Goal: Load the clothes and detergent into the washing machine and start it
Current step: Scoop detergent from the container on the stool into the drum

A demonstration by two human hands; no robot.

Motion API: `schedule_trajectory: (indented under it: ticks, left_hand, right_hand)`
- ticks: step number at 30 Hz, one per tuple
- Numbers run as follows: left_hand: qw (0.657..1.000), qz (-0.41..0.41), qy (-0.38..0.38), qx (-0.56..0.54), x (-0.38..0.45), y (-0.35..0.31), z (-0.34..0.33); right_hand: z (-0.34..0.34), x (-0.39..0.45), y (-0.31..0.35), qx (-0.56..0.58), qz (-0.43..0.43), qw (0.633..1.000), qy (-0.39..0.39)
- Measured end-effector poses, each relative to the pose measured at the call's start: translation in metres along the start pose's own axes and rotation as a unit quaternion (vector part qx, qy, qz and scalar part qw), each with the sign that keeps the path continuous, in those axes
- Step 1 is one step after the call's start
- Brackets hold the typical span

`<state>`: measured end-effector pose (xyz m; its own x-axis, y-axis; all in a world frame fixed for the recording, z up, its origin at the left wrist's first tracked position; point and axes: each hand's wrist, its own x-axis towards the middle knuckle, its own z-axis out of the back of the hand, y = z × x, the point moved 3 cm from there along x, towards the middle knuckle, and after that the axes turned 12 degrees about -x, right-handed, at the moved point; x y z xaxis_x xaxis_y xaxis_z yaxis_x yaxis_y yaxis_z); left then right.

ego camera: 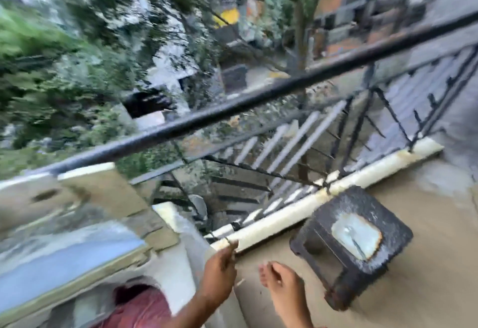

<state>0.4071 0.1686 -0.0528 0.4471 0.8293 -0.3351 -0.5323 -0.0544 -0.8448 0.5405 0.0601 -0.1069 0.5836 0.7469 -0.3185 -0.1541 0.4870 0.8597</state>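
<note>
The view is blurred and tilted. A white top-loading washing machine (181,270) fills the lower left, with its lid (64,263) raised. Reddish clothes (144,307) lie inside the drum opening. My left hand (219,263) hangs over the machine's right edge with loosely bent fingers pointing up, and nothing shows in it. My right hand is out of view. No detergent is visible.
A dark worn plastic stool (354,245) stands on the balcony floor to the right. My bare foot (282,289) rests between machine and stool. A black metal railing (258,97) on a white kerb (297,213) bounds the balcony, with trees and buildings beyond.
</note>
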Motion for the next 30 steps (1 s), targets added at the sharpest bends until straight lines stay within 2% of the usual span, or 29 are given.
schedule_trajectory:
  ticks: [5,8,11,14,18,23,25,30]
  left_hand:
    - [0.993,-0.008,-0.113,-0.045,-0.091,0.032,0.102]
    - [0.985,0.029,-0.168,-0.036,-0.139,0.065,0.151]
    - [0.964,0.085,-0.236,-0.090,-0.175,0.104,0.192]
    - [0.944,0.109,-0.258,-0.174,-0.199,0.136,0.215]
    - [0.908,0.147,-0.287,-0.268,-0.206,0.162,0.239]
    - [0.846,0.211,-0.246,-0.424,-0.180,0.212,0.256]
    - [0.816,0.225,-0.239,-0.476,-0.158,0.247,0.259]
    - [0.773,0.211,-0.219,-0.557,-0.159,0.208,0.281]
  right_hand:
    - [-0.071,-0.050,0.089,-0.061,0.118,0.988,0.075]
    - [-0.115,-0.074,0.119,-0.056,0.124,0.982,0.134]
    - [-0.155,-0.087,0.128,-0.101,0.142,0.965,0.197]
    - [-0.199,-0.101,0.131,-0.087,0.077,0.955,0.271]
    - [-0.249,-0.132,0.145,0.036,-0.092,0.932,0.350]
    - [-0.295,-0.149,0.151,0.147,-0.245,0.902,0.324]
    - [-0.308,-0.153,0.161,0.177,-0.275,0.894,0.308]
    - [-0.327,-0.154,0.180,0.214,-0.311,0.889,0.260]
